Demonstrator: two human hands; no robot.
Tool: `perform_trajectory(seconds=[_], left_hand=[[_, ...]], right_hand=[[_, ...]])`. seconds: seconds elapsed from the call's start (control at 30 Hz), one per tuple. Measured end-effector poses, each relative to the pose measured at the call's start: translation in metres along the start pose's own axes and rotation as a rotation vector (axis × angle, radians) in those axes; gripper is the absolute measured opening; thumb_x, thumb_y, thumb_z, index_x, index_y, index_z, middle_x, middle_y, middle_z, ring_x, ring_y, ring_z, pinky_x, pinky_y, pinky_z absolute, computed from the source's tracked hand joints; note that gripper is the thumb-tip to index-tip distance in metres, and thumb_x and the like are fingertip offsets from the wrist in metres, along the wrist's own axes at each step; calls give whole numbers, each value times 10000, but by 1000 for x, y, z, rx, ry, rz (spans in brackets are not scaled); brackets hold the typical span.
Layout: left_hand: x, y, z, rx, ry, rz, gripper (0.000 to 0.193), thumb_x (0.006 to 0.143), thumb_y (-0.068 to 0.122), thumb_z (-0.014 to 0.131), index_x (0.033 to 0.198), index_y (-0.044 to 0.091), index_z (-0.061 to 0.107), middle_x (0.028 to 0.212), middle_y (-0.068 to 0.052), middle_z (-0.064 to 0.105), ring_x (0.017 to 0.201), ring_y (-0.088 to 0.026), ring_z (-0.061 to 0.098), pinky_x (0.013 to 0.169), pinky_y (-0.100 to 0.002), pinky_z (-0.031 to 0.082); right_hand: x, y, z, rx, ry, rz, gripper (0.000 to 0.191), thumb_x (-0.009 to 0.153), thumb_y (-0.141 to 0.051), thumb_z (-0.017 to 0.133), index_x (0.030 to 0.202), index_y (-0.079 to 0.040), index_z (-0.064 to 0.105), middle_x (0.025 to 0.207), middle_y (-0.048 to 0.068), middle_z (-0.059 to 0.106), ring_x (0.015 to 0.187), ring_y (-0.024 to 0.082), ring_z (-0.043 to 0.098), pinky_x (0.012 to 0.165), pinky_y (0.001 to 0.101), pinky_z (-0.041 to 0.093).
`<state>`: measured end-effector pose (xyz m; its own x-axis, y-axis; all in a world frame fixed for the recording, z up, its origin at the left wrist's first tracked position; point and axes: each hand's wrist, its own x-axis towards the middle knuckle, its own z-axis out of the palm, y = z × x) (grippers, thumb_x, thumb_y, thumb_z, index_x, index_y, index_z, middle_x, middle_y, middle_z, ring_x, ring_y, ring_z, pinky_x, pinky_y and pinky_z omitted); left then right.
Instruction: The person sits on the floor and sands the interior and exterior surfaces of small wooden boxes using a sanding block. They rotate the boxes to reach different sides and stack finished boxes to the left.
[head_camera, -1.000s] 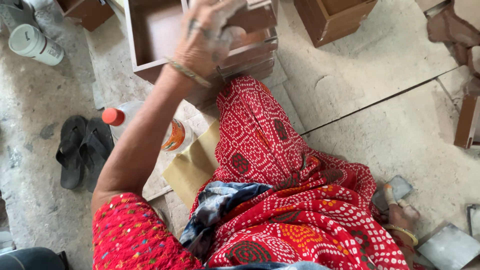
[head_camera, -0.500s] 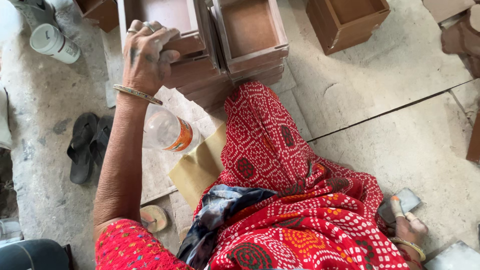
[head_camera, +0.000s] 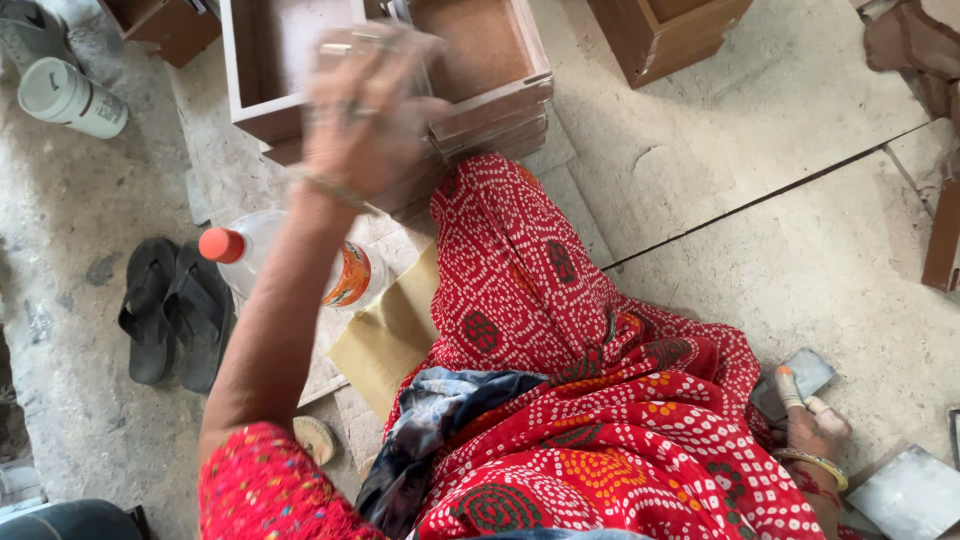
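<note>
Over the stacked wooden trays (head_camera: 300, 95) at the top of my view, my left hand (head_camera: 365, 125) is raised and blurred; the fingers look curled, but I cannot tell whether they grip anything. It hovers above the near edge of the trays, a bangle at the wrist. Below the arm lies a clear bottle (head_camera: 300, 270) with an orange cap, on its side on the floor, beside a sheet of cardboard (head_camera: 385, 340). Black sandals (head_camera: 170, 310) sit left of the bottle. My right hand (head_camera: 810, 430) rests low at the right, fingers loosely spread on the concrete, near a grey tile (head_camera: 808, 372). A white tub (head_camera: 72, 97) stands at the far left.
</note>
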<state>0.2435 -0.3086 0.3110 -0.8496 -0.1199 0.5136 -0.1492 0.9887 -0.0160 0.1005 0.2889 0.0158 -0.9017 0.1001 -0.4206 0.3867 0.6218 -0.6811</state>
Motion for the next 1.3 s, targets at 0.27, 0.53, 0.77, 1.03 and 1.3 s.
perform_trajectory(seconds=[0.27,0.53,0.77,1.03,1.3], left_hand=[[39,13,125,229,-402,-93,454,889,54,688,1335,92,612,1244,-195,631,1048,-294,659,829,-436,549],[21,-14,124,191,-364,-165,405,879,-96,623,1247,66,672,1210,-221,643,990,-329,704,746,-358,613],[26,-2,101,95,-334,-162,297,914,33,687,1210,64,684,1140,-219,655,1007,-369,704,796,-467,589],[30,65,94,-3,49,131,472,925,153,763,1366,47,630,1294,-215,632,1088,-368,657,878,-479,556],[47,218,237,-143,-1240,466,464,982,452,609,1344,163,635,1434,-102,638,1364,-341,568,1132,-487,450]], right_hand=[[5,9,4,-15,38,-107,549,978,-463,788,1105,68,727,761,62,613,703,158,494,626,359,414],[30,38,10,-142,76,-130,681,950,-592,795,1023,82,735,748,120,626,701,198,538,666,389,437],[41,62,13,-175,60,-113,645,965,-560,765,1016,82,741,714,167,631,644,214,533,614,413,432],[54,77,21,153,-19,65,322,931,-264,701,1108,5,704,709,47,590,493,177,567,407,359,422],[42,60,26,142,-32,216,278,923,-275,665,1103,-65,693,666,81,627,441,186,575,374,368,439]])
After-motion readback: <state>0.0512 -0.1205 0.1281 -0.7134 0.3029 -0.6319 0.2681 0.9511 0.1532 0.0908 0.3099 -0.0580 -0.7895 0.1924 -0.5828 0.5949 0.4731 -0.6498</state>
